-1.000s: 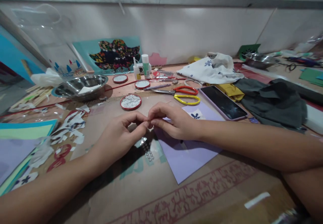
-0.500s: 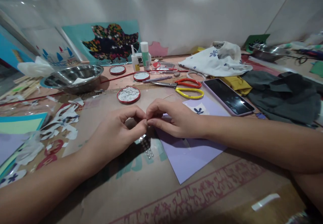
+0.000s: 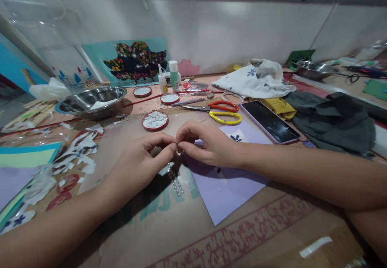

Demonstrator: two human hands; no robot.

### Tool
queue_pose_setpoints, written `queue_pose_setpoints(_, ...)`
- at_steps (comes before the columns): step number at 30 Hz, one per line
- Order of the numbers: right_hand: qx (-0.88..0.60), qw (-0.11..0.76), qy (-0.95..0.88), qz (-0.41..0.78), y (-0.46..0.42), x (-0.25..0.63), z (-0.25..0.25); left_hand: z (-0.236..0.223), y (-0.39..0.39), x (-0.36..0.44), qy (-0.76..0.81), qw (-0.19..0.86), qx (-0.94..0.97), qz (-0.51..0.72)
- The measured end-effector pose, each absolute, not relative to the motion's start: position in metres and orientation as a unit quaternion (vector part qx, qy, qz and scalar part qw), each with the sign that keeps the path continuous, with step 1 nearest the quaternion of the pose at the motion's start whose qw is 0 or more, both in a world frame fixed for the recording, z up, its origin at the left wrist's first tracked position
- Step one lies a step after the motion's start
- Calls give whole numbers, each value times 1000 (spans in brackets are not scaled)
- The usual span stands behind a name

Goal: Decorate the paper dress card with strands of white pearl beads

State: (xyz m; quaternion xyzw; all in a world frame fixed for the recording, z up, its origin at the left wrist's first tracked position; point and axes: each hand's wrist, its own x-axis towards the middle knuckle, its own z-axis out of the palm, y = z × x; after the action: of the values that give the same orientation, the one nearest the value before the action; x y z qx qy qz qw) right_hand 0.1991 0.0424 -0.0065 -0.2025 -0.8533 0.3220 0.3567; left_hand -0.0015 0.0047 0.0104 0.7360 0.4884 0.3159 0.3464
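Note:
My left hand (image 3: 145, 159) and my right hand (image 3: 208, 144) meet fingertip to fingertip over the cardboard. Each is closed in a pinch, and whatever sits between the tips is too small to make out. Just below the left fingers lies a small sheet of stick-on pearls (image 3: 177, 183). Beneath my right hand rests a lilac sheet of paper (image 3: 217, 203), bearing a white fabric piece with a dark blue flower (image 3: 236, 137). Beyond the hands stands a red-rimmed lid of white beads (image 3: 155, 120).
Scissors (image 3: 223, 112) with red and yellow handles lie behind the hands, beside a phone (image 3: 270, 121). A steel bowl (image 3: 90, 102) stands back left, glue bottles (image 3: 173, 76) at the back. Fabric scraps (image 3: 77, 153) lie left, dark cloth (image 3: 329, 119) right.
The camera view has tilted up slightly, so the scene sits lower. Both hands keep their pinch, fingertips together, with barely any movement.

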Motion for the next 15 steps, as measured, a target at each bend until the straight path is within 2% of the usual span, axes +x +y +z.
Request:
queue_pose_setpoints(9,-226,371,-811,393,46,198,-7,10,7,0,479,392,713,329)
queue_pose_setpoints(15,-222,363,-830,359,43,199,-4,7,7,-3,476,379,726,322)
